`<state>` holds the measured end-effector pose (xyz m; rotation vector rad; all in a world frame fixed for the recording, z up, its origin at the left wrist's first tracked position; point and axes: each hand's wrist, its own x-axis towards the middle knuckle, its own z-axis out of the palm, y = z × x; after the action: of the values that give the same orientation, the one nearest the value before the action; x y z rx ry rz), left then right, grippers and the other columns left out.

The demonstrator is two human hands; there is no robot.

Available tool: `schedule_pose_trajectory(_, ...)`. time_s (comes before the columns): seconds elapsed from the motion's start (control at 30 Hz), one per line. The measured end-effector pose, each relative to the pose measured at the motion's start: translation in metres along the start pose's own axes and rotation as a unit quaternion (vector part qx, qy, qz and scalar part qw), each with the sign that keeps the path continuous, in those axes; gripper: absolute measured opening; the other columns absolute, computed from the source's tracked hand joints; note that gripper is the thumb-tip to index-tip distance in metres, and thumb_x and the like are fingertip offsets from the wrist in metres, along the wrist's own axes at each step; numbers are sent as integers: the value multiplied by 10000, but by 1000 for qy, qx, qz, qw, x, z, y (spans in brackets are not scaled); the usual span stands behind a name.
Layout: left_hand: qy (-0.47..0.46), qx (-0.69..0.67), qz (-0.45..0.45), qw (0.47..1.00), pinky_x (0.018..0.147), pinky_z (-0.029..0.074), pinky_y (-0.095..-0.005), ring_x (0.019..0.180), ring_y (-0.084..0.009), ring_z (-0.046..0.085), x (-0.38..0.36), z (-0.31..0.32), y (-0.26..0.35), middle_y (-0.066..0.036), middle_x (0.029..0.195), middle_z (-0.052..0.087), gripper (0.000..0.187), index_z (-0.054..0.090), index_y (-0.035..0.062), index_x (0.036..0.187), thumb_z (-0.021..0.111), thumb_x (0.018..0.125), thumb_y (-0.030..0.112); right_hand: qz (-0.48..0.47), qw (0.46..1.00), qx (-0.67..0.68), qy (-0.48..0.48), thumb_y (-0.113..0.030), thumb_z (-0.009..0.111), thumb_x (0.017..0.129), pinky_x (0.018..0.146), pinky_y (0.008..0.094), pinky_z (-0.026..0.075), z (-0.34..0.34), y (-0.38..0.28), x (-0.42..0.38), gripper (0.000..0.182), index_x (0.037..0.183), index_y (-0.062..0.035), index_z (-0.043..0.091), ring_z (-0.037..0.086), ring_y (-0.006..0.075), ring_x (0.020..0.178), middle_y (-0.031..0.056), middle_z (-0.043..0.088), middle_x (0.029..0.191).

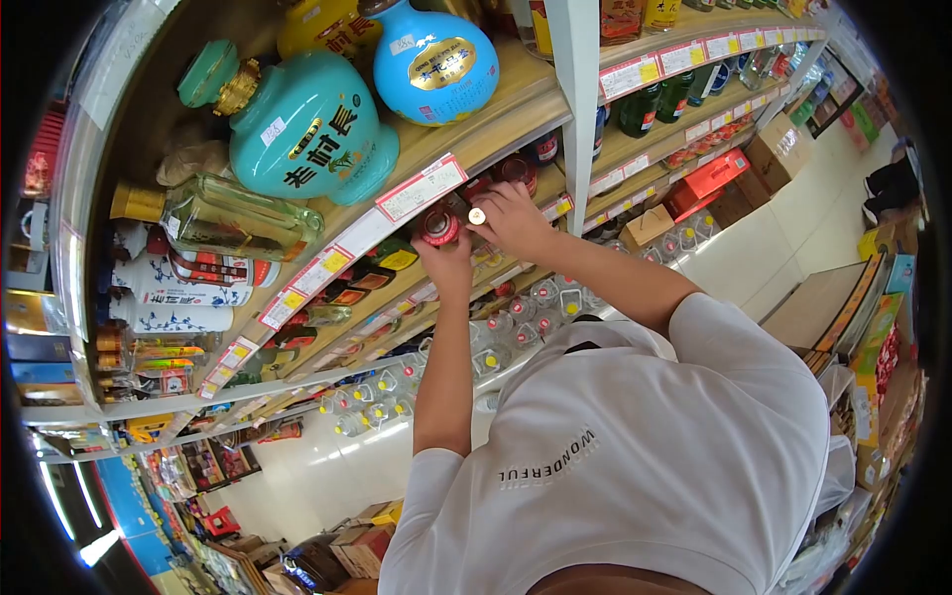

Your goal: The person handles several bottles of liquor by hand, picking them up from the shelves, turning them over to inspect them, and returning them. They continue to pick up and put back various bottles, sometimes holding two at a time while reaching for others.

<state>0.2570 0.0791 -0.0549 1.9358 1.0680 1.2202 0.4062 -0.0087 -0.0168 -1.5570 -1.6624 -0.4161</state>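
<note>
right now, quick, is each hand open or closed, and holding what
Left hand: closed around the round, red-topped container.
Right hand: fingers curled at the small, round, cream-coloured cap; whether it grips cannot be told.

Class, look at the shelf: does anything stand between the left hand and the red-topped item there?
Nothing visible does: the left hand is at the red-topped item, apparently touching it. The right hand and a pale cap sit to its right, not between.
</note>
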Motion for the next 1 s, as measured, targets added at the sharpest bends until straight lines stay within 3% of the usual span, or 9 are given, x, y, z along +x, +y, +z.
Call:
schedule_pose_trajectory(0.13,-12,-143,-45,989,928,486,-398,1003,-257,617,-15,-30,24,-154,1174,576,689,366,-26,1327,782,802,135,32,993,106,40,-263,745,844,897,476,418,-15,-14,8,369,1057,-11,579,564,342,1034,144,636,1094)
schedule_pose_trajectory(0.23,-16,-289,-134,948,945,507,-392,1019,-234,616,-33,-60,22,-125,1190,562,684,355,40,1355,771,817,112,188,962,198,6,-304,714,875,879,479,443,-15,-27,14,379,1030,19,590,583,389,991,198,640,1059)
schedule_pose_trajectory(0.27,-15,-335,-171,926,955,515,-392,1032,-235,617,-41,-70,17,-116,1198,559,684,355,69,1363,769,819,101,190,963,189,-11,-308,712,877,872,479,451,-14,-30,18,384,1033,23,595,588,400,988,213,638,1060)
schedule_pose_trajectory(0.3,-35,-434,-236,869,939,544,-478,1010,-282,642,-47,-84,49,-109,1184,577,668,386,114,1354,782,821,179,192,964,181,-28,-312,709,879,866,479,459,-12,-30,25,390,1037,27,600,593,412,986,229,635,1061)
schedule_pose_trajectory(0.4,-107,-504,-308,800,893,556,-572,994,-341,661,-77,-125,59,-118,1162,589,643,413,93,1330,776,830,273,148,977,146,-38,-350,694,877,940,501,433,8,-32,40,424,1050,33,635,576,414,1086,255,638,1091)
schedule_pose_trajectory(0.43,-121,-503,-296,803,849,559,-618,983,-380,665,-87,-136,52,-119,1138,594,616,438,77,1308,755,842,324,124,987,100,-27,-359,693,874,962,504,421,16,-34,43,436,1053,34,640,570,410,1107,251,640,1100)
schedule_pose_trajectory(0.67,-92,-474,-349,803,890,541,-622,1041,-411,651,-122,-187,53,-137,1135,599,622,435,62,1298,755,838,332,76,996,-31,-26,-385,696,849,1035,493,391,68,-30,42,496,1094,44,654,559,382,1159,221,658,1120)
schedule_pose_trajectory(1.0,-42,-489,-323,809,892,547,-610,1030,-376,657,-138,-181,56,-140,1158,593,667,434,60,1334,767,827,338,52,997,-53,-5,-413,706,846,950,458,464,80,-28,44,440,913,21,698,641,339,941,201,694,950)
